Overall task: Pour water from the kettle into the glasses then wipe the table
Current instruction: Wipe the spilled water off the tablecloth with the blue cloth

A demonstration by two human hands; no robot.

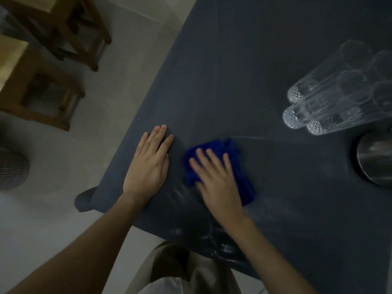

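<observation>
Head view, looking down on a dark table (275,49); dim light, some blur.

Far left, off the table: wooden stools (53,66) on a pale floor, a mesh bin (10,168) at the frame edge. Not involved.

Left hand (148,166): flat on the table near its left edge, palm down, fingers straight and close together, pointing far. It grasps nothing; it only presses on the surface, likely as a brace.

Just right of it, apart and not touching: blue cloth (222,149), bunched, its long axis running from near-right to far-left. Right hand (214,179) lies on top of the cloth, fingers spread and extended, palm pressing down rather than curled round it. Hand is motion-blurred, so a wipe looks to be in progress. Cloth shows past the fingertips on the far side and along the right side of the hand.

Pale streaks (180,194) lie on the table near the wrist and toward the near edge; whether wet or only a sheen, cannot tell.

Right of the cloth, a wide stretch of bare table, well apart from the glasses (331,102) at far right, clustered together. Water level in them unreadable. Nearer, at the right edge: kettle (373,160), metal, partly cut off.

Judgement: pouring seems finished; wiping stage. Unwiped ground lies to the right and far of the cloth, so the right hand is the one placed to sweep that way, minding the glasses.
</observation>
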